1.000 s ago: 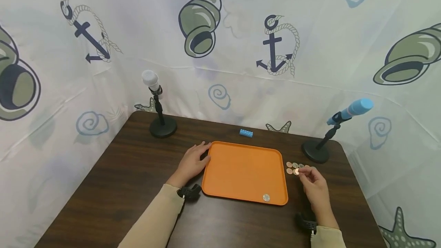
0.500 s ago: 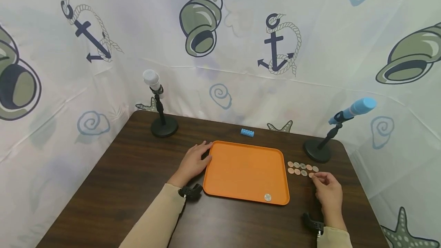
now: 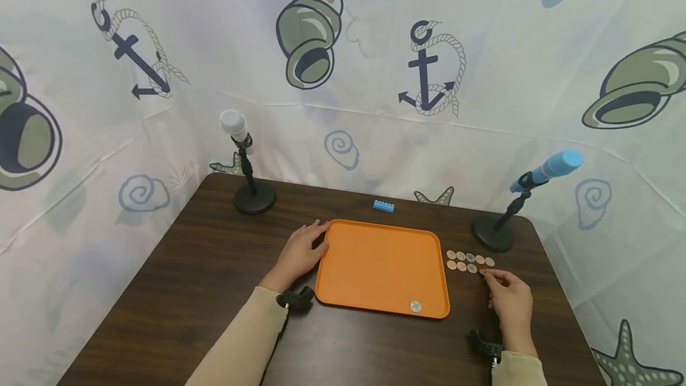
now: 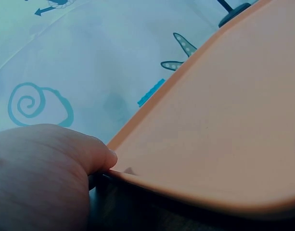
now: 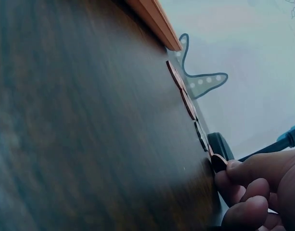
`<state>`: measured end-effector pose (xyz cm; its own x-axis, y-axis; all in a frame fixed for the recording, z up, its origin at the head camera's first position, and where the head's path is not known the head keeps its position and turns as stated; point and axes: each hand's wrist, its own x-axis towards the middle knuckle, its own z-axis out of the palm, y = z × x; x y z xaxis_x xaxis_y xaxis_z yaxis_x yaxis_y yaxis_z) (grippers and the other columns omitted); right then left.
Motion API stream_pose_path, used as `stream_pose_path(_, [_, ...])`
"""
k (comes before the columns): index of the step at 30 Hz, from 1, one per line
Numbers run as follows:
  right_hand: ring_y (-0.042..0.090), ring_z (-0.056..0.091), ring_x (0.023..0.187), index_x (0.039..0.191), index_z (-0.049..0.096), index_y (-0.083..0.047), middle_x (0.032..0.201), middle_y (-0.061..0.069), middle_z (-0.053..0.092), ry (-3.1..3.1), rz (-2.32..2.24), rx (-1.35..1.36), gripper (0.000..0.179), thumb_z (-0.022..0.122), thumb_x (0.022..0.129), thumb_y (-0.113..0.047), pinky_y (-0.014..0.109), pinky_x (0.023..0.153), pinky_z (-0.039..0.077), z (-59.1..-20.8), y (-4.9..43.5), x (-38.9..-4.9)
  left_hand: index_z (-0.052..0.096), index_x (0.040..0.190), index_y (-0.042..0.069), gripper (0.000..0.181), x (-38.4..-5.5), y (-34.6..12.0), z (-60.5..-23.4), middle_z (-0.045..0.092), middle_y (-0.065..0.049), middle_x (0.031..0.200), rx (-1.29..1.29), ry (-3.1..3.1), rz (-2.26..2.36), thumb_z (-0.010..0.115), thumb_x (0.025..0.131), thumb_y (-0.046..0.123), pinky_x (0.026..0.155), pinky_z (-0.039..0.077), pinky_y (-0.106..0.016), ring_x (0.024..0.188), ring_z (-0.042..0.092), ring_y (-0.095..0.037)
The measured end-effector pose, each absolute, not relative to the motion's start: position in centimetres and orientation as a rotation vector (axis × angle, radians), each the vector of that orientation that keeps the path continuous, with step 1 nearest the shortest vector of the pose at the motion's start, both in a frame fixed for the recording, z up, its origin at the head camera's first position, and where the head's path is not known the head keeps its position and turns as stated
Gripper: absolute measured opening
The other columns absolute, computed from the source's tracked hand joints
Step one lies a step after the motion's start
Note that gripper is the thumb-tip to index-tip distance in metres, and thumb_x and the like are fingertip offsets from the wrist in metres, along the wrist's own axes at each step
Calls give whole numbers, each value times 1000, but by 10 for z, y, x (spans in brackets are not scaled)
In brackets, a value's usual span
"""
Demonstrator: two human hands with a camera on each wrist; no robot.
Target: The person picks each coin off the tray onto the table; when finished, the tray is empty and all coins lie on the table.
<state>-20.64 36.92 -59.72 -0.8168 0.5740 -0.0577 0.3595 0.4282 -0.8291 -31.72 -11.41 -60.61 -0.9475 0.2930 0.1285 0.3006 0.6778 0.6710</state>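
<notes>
My right hand [image 3: 509,301] pinches a coin [image 5: 218,162] between thumb and finger at the right end of the front row of coins. In the right wrist view the coin is tilted up, its edge showing. Several copper and silver coins [image 3: 461,267] lie flat in two rows just right of the orange tray [image 3: 380,264]. One silver coin [image 3: 415,307] lies inside the tray near its front right corner. My left hand [image 3: 297,257] rests against the tray's left rim, fingers fairly straight, thumb tip touching the rim in the left wrist view.
A blue toy brick [image 3: 383,206] lies behind the tray. At the back left stands a black stand [image 3: 254,196] with a white-topped holder; another stand [image 3: 493,233] with a blue cylinder rises behind the coins. A patterned cloth [image 3: 343,153] hangs behind the dark table [image 3: 161,290].
My right hand has moved right along the front row, where a silver coin it covered now shows. It now pinches a coin at the row's right end. The left hand stays put.
</notes>
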Motion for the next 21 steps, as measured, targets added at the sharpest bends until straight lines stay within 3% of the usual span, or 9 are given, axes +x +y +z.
stream_pose_path(21, [14, 57, 54, 131, 80, -11, 70, 1, 63, -2514, 1350, -817, 30, 66, 109, -25, 31, 43, 51, -595, 370, -207, 53, 164, 17, 57, -317, -115, -607, 54, -2, 167, -533, -2843, -1160, 67, 110, 30, 139, 21, -59, 164, 39, -26])
